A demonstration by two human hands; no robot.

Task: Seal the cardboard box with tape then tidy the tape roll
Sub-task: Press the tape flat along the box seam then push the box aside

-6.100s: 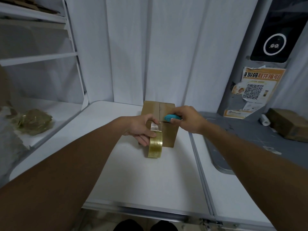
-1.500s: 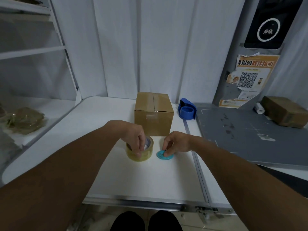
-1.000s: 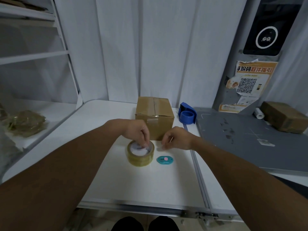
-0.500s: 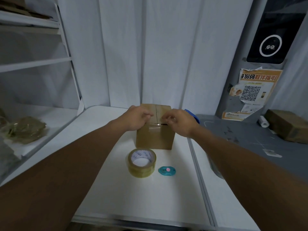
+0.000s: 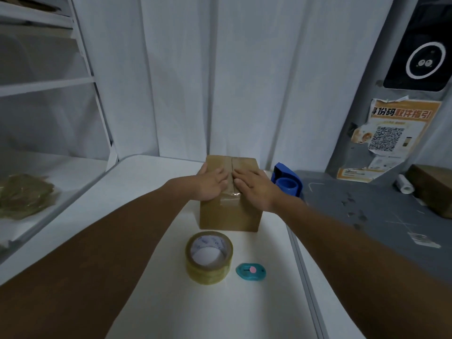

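A small cardboard box point(image 5: 228, 216) stands on the white table point(image 5: 151, 302), with a strip of clear tape along its top seam and down its front face. My left hand point(image 5: 210, 184) lies flat on the left half of the box top, fingers spread. On the right half, my right hand point(image 5: 254, 188) rests flat the same way. Neither hand holds anything. The roll of clear tape point(image 5: 209, 257) lies flat on the table in front of the box. A small teal cutter point(image 5: 251, 271) lies just right of the roll.
A blue tape dispenser point(image 5: 286, 182) sits right of the box. A grey mat point(image 5: 371, 216) covers the table to the right, with a brown box point(image 5: 433, 192) and a small white roll point(image 5: 404, 186). White shelves point(image 5: 46, 84) stand at left, crumpled tape point(image 5: 23, 195) on the lower one.
Both hands let go of the tape roll and cutter, which now lie on the table. The hands moved up to the box and flattened onto its top, sliding further back along the seam.
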